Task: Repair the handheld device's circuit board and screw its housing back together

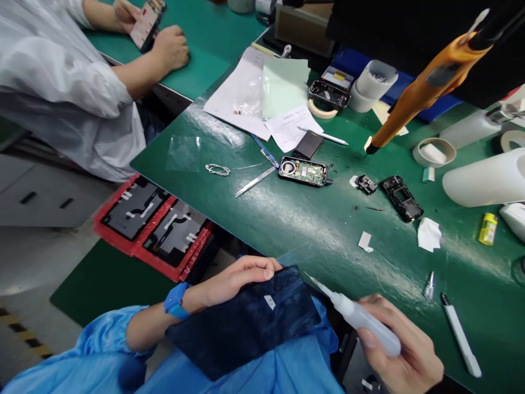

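Note:
My left hand (pixel 238 276) grips the far edge of a dark blue glossy panel (pixel 246 323) that lies across my lap, a small white sticker on its face. My right hand (pixel 404 350) is closed around a white squeeze bottle with a thin nozzle (pixel 361 320); the nozzle tip points at the panel's upper right corner and sits just beside it. A blue watch is on my left wrist.
On the green bench mat (pixel 295 230) lie an opened phone body (pixel 304 171), tweezers (pixel 255 181), small black parts (pixel 402 197), a white pen-like tool (pixel 461 342), tape rolls and papers. An orange electric screwdriver (pixel 426 82) hangs above. Another person in white holds a device at top left.

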Tool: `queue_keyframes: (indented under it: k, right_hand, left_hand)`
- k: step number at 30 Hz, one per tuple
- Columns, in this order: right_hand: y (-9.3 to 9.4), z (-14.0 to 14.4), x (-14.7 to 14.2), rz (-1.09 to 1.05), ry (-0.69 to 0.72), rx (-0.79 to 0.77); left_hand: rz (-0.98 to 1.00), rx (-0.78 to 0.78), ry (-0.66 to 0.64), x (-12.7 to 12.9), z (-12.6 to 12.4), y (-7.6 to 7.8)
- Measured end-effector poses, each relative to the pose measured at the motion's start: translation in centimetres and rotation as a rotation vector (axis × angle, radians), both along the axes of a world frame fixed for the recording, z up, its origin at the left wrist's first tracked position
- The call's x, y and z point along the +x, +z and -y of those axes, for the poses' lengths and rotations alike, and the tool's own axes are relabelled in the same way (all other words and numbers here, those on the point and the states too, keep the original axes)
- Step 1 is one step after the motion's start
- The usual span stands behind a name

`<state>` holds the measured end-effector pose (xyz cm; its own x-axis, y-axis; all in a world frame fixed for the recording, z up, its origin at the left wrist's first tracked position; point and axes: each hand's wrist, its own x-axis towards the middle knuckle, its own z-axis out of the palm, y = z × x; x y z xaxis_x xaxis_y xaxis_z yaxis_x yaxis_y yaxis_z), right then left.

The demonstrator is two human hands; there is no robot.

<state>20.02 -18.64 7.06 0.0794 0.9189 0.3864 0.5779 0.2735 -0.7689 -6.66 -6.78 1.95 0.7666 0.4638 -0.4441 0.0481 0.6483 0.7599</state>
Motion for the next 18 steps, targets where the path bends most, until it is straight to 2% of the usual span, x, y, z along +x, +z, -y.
queue_keyframes:
  k: [10, 18]
  right_hand:
    - [-0.8, 0.2, -0.8, 0.133, 0.007, 0.044]
    - [0.3, -0.3, -0.9, 0.176, -0.005, 0.045]
  left_hand:
    - [-0.028, 0.031, -0.033, 0.3, -0.2, 0.3]
    - [-0.042, 0.029, -0.022, 0.4, -0.2, 0.1]
